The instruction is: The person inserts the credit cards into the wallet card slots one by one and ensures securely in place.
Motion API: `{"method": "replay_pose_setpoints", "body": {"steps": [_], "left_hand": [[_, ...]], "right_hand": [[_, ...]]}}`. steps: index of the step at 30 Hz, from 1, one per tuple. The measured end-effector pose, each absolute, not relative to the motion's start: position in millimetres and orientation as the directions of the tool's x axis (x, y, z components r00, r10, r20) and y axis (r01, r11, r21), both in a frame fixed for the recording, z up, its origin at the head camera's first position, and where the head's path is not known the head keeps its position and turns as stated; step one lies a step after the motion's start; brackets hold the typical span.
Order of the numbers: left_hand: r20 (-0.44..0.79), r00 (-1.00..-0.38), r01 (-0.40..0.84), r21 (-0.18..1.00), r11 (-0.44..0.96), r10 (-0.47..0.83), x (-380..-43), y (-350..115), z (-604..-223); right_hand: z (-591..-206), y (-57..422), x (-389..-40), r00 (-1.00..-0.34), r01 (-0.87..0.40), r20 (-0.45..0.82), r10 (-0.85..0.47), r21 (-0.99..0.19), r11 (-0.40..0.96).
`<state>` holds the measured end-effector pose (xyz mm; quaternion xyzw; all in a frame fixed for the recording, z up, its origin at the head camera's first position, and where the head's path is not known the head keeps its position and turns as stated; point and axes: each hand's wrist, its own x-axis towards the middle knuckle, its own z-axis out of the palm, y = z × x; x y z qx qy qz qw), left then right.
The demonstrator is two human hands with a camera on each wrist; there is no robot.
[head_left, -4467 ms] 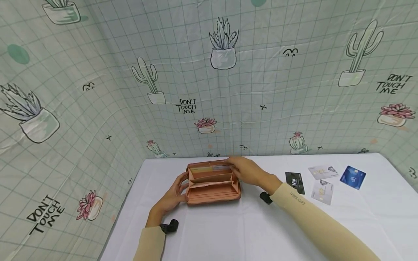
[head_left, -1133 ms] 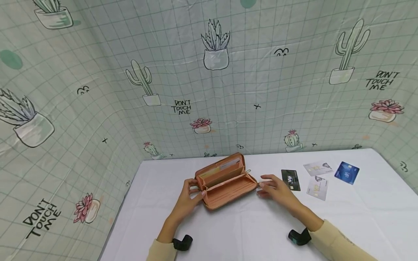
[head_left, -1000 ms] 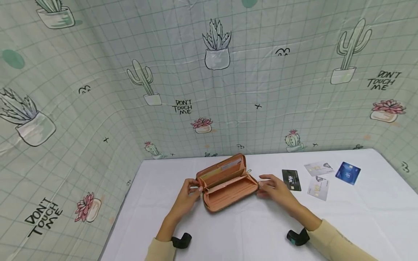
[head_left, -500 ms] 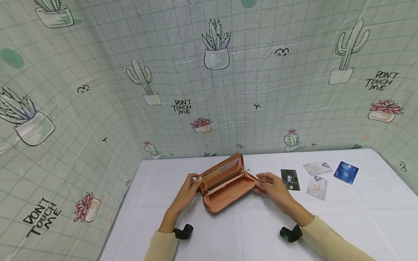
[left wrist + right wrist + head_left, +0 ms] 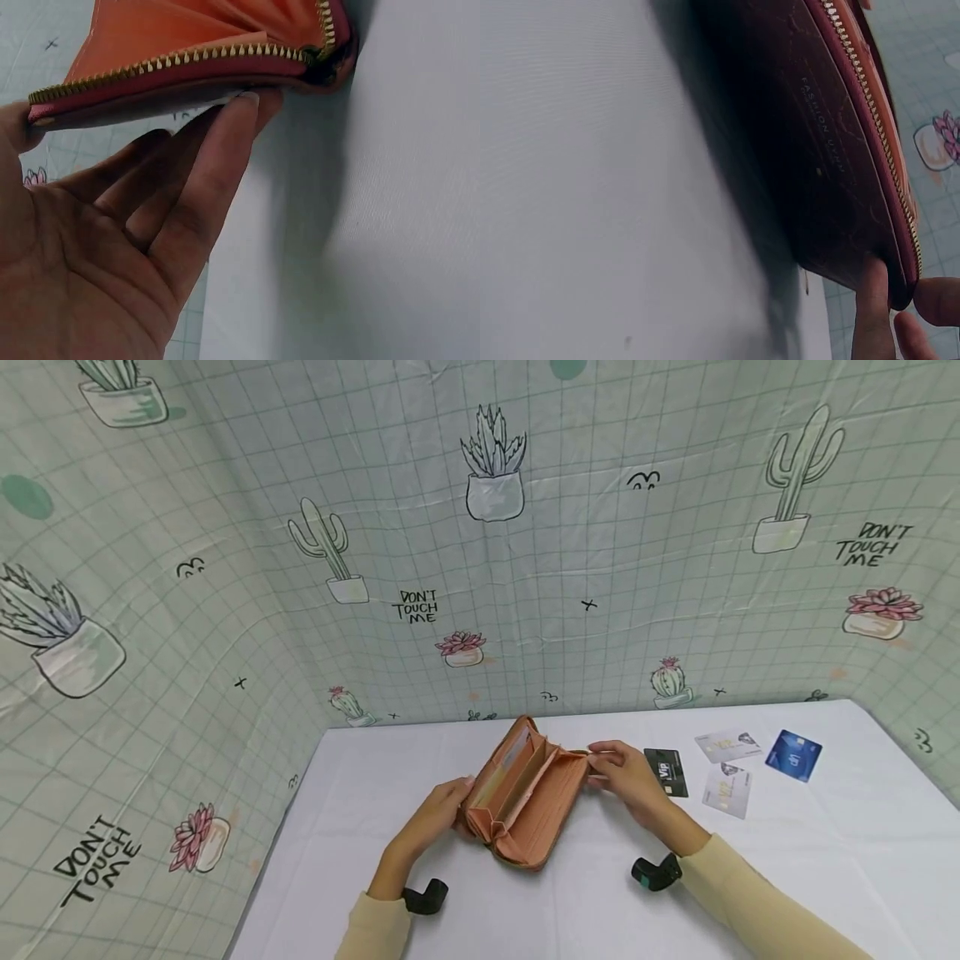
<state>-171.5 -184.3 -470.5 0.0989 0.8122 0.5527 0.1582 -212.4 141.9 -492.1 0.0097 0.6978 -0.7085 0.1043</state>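
Observation:
An orange-brown zip-around wallet [image 5: 546,814] lies spread wide on the table, turned at a slant, its pleated compartments and slots showing. Pale and yellowish cards [image 5: 504,768] stick up from the slots on its far-left side. My left hand [image 5: 433,817] holds the left edge, thumb over the brass zipper [image 5: 180,58] and fingers underneath, as the left wrist view shows. With thumb and fingers my right hand [image 5: 628,781] pinches the far right corner. The right wrist view shows the dark outer cover [image 5: 810,157] with faint lettering, tilted up from the white surface.
Right of my right hand lie a black VIP card [image 5: 666,772], two silver-white cards, one farther back [image 5: 726,746] and one nearer [image 5: 726,792], and a blue card [image 5: 793,755]. A white cloth covers the table [image 5: 570,910]; a cactus-print curtain [image 5: 562,543] stands behind and at left.
The wallet has turned so that its right end swings away and its left end comes nearer. My right hand has moved forward with its corner; my left has shifted its hold along the left edge.

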Motion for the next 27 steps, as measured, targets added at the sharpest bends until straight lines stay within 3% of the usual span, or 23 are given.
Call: {"method": "replay_pose_setpoints", "body": {"steps": [6, 14, 20, 27], "left_hand": [[-0.166, -0.894, -0.035, 0.952, 0.304, 0.415, -169.3, -183.0, -472.2], [-0.188, -0.891, -0.077, 0.960, 0.270, 0.414, -163.6, -175.9, -468.6], [-0.211, -0.889, -0.114, 0.961, 0.250, 0.405, -158.4, -169.4, -462.6], [-0.229, -0.883, -0.153, 0.966, 0.210, 0.410, -155.5, -162.4, -455.8]], "right_hand": [[-492.7, 138.2, -221.5, -0.978, 0.166, -0.165, -0.130, -0.986, 0.005], [-492.4, 138.8, -222.2, -0.971, 0.189, -0.194, -0.140, -0.981, 0.048], [-487.6, 139.8, -196.8, -0.957, 0.190, -0.208, -0.203, -0.976, 0.106], [-485.7, 145.7, -153.8, -0.902, 0.221, -0.227, -0.368, -0.974, 0.060]]}}
